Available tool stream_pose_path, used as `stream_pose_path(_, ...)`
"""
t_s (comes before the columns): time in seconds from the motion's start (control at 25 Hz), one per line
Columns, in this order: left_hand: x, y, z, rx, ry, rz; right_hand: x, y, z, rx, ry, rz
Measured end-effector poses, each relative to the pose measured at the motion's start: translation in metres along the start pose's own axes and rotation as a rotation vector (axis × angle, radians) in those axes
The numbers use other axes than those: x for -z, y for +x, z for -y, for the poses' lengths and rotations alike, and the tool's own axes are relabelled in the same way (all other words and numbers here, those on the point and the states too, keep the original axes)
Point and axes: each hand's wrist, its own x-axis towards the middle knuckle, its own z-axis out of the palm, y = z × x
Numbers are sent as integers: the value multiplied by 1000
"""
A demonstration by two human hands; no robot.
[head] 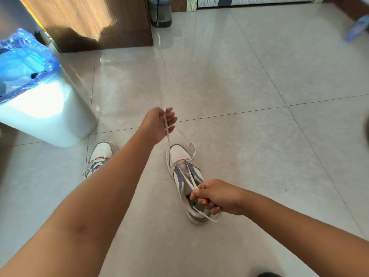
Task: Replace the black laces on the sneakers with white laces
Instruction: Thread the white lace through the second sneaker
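A white sneaker with purple panels [180, 154] lies on the tiled floor, toe pointing away from me. A white lace [167, 134] runs through its lowest eyelets. My left hand [157, 122] is raised beyond the toe and grips one end of the lace, pulling it taut. My right hand [216, 195] hovers over the sneaker's opening and pinches the other strands of the lace; a loop of it trails past the heel. A second sneaker [100, 154] stands to the left, partly hidden behind my left forearm, with white lacing showing.
A white bin [50, 112] lined with a blue plastic bag stands at the left. A wooden cabinet [89, 21] and a dark container [160, 13] are at the back. Glossy beige floor tiles [259, 86] stretch to the right.
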Motion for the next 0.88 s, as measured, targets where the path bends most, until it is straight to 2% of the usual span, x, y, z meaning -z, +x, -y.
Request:
stream_pose_path(0.08, -13, -12, -26, -171, 178, 61, -4, 0, -2, -3, 12, -7)
stream_pose_path(0.16, -18, -29, -40, -222, 428, 213, -6, 0, -1, 10, 56, -28)
stream_pose_path(0.2, -18, -40, -42, -177, 669, 294, -7, -1, 0, 17, 77, -43)
stream_pose_path(0.28, -8, -58, -31, -41, 1429, 410, -9, -2, 5, 26, 108, -66)
stream_pose_path(0.32, 1, -63, -16, -9, 1819, 416, -9, -2, 7, 27, 131, -72)
stream_pose_path(0.36, 10, -70, 2, -19, 2104, 350, -10, -2, 9, 24, 162, -75)
stream_pose_path(0.4, 18, -79, 24, -37, 2202, 270, -11, -2, 10, 20, 196, -77)
stream_pose_path(0.48, 25, -94, 65, -6, 2002, 182, -13, -2, 11, 28, 245, -75)
stream_pose_path(0.56, 23, -95, 103, 128, 1569, 91, -15, -3, 11, 36, 262, -85)
stream_pose_path(0.6, 21, -93, 121, 140, 1412, 33, -17, -2, 11, 42, 266, -93)
stream_pose_path(0.8, 16, -82, 161, 14, 1075, -402, -30, -7, 11, 167, 231, -132)
stream_pose_path(0.88, 14, -75, 157, -18, 1011, -473, -34, -14, 8, 226, 170, -150)
